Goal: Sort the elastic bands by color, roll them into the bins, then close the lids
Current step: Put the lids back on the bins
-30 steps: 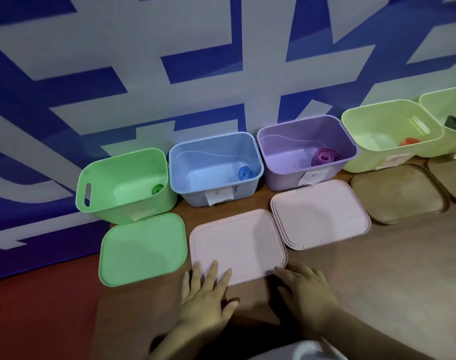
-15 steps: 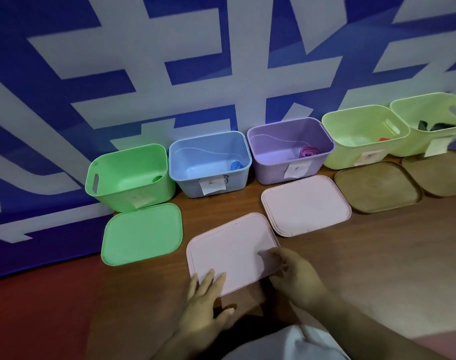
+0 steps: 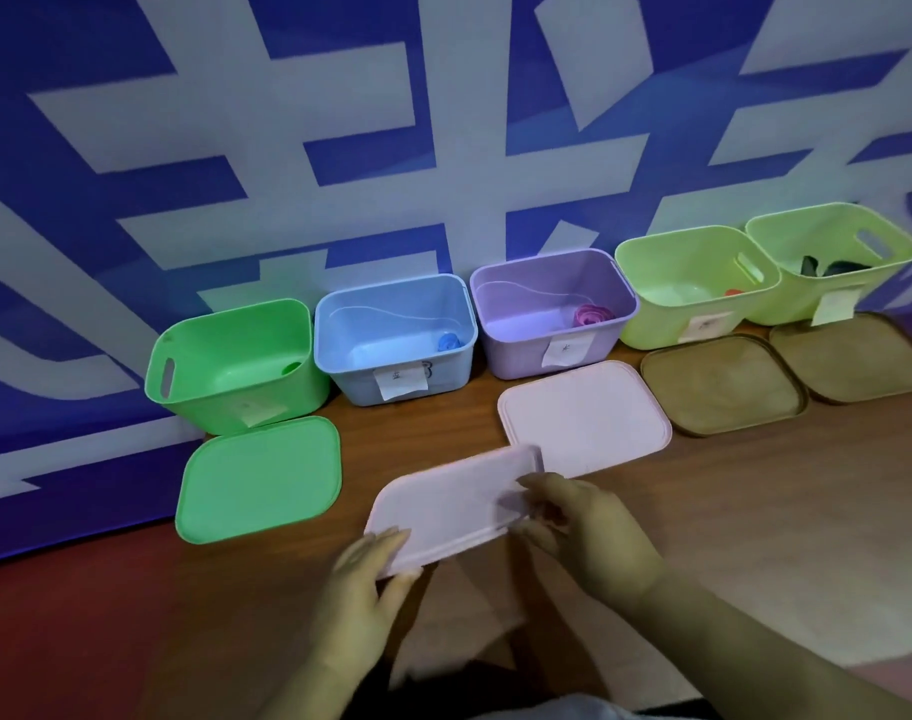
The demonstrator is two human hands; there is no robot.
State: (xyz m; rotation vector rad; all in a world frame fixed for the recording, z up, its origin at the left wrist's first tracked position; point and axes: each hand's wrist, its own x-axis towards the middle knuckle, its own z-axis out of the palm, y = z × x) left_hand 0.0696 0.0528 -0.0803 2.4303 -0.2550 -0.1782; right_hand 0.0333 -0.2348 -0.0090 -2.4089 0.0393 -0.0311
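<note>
Both my hands hold a pale pink lid [image 3: 446, 504], raised and tilted above the wooden table. My left hand [image 3: 362, 589] grips its near left corner and my right hand [image 3: 591, 532] pinches its right edge. Behind stand open bins in a row: green bin [image 3: 235, 366] with a green roll [image 3: 291, 367], blue bin [image 3: 394, 337] with a blue roll [image 3: 448, 341], purple bin [image 3: 552, 309] with a pink-purple roll [image 3: 591, 315], and two yellow-green bins [image 3: 695, 283] [image 3: 833, 259] holding an orange roll [image 3: 734, 292] and dark bands [image 3: 833, 266].
A green lid [image 3: 260, 478], a second pink lid [image 3: 583, 413] and two brown lids [image 3: 721, 384] [image 3: 854, 356] lie flat in front of the bins. A blue and white wall banner stands right behind the row. Red floor shows at the left past the table's edge.
The pink lid has come up off the table and tilted. My right hand moved onto its right edge and my left hand took its near corner. The view shifted right.
</note>
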